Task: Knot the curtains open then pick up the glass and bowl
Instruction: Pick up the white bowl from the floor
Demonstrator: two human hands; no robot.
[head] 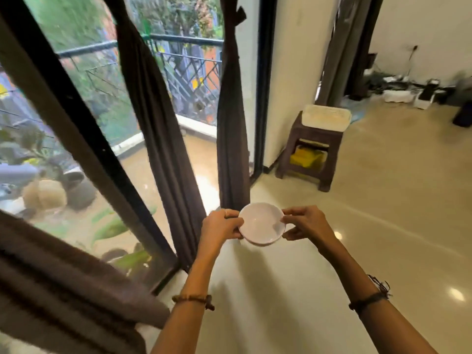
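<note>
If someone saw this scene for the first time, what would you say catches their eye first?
First the white bowl, held out low in the middle, the left hand gripping one rim and the right hand pinching the other. Behind it, dark brown curtains hang in gathered strips before the glass door, with a green balcony beyond. A brown stool stands against the wall at right.

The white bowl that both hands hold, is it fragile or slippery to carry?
The bowl looks glazed and glossy, so probably slippery and breakable. The left hand and right hand pinch only its rim; it is shallow and may tilt.
</note>
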